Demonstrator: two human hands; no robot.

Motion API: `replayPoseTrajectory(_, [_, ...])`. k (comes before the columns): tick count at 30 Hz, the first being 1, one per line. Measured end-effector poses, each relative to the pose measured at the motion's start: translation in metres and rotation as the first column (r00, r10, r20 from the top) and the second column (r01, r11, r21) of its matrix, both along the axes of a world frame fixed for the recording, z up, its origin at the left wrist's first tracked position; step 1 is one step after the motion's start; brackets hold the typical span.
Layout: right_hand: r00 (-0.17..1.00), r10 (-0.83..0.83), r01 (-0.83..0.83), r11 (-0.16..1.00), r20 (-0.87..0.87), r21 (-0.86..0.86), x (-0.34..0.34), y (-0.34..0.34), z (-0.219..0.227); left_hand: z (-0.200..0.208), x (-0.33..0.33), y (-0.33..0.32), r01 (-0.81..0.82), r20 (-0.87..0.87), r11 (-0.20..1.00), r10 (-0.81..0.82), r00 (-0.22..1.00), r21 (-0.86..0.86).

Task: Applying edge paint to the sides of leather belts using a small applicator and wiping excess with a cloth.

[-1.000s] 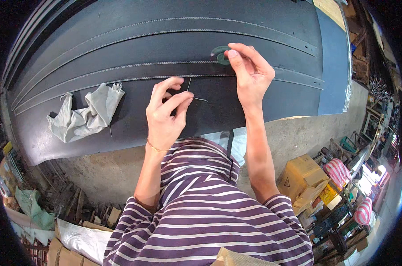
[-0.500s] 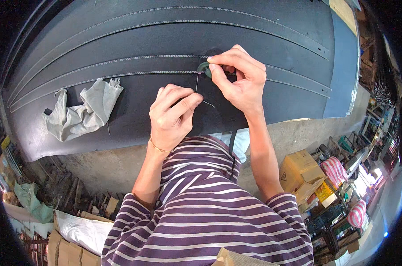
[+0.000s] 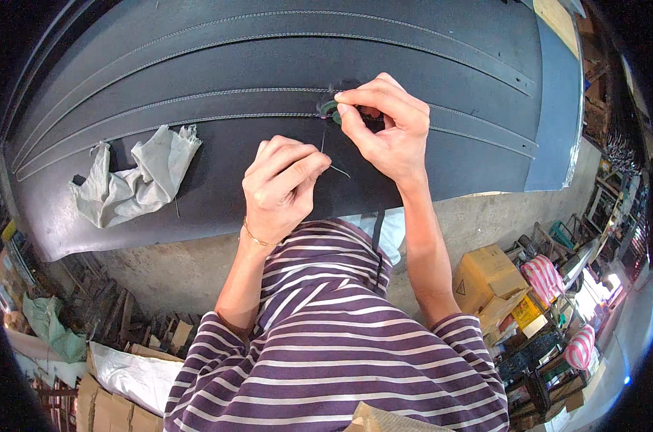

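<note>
My left hand (image 3: 283, 183) is closed in a pinch on a thin thread (image 3: 323, 138). A pale loose end of the thread sticks out to the right of its fingertips. The thread runs up from the pinch to the lower stitched edge of a dark strap (image 3: 218, 104). Just above and to the right, my right hand (image 3: 388, 126) pinches a small dark green object (image 3: 331, 109) against that edge. Its kind is unclear, as the fingers cover most of it. A faint purplish spot shows beside its tip, where the thread meets the strap.
Another dark strap with white stitching (image 3: 326, 24) lies farther back on the black table surface (image 3: 233, 162). A crumpled grey-white cloth (image 3: 136, 180) rests at left. Below right stand a cardboard box (image 3: 488, 281) and pink striped bags (image 3: 542, 277); cardboard and a white sheet (image 3: 136, 374) lie lower left.
The thread between my left hand and the strap looks darker and thinner, its top slightly farther right. My right hand has shifted a touch left with the green object. My left hand stays nearly still.
</note>
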State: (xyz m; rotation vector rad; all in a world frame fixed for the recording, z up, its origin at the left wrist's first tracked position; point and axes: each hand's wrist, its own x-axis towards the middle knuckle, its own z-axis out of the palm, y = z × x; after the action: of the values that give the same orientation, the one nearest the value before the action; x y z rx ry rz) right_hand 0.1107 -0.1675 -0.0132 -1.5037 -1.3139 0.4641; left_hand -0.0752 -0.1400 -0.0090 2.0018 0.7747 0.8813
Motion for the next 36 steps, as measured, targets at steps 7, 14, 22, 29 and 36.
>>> replayPoseTrajectory(7, [0.945,-0.012,0.028,0.999,-0.328,0.045,0.006,-0.006,-0.004,0.027,-0.024,0.004,-0.154,-0.039,0.972,0.163,0.986,0.181])
replayPoseTrajectory(14, [0.858,-0.078,0.105,0.994,-0.508,0.025,0.004,-0.006,0.006,0.002,-0.189,0.050,-0.504,-0.599,0.774,0.623,0.503,0.383])
replayPoseTrajectory(22, [0.266,0.225,0.231,0.929,-0.937,0.289,0.031,-0.011,-0.022,0.012,-0.025,0.020,-0.327,-0.478,0.941,0.329,0.814,0.091])
replayPoseTrajectory(29, [0.345,-0.032,0.612,0.765,-0.938,0.200,0.099,-0.170,0.015,-0.003,0.123,-0.053,0.455,-0.501,0.841,-0.270,0.822,0.292])
replayPoseTrajectory(36, [0.504,-0.257,0.655,0.736,-0.825,0.171,0.128,-0.280,0.003,-0.011,0.146,-0.023,0.376,-0.591,0.835,-0.077,0.803,0.402])
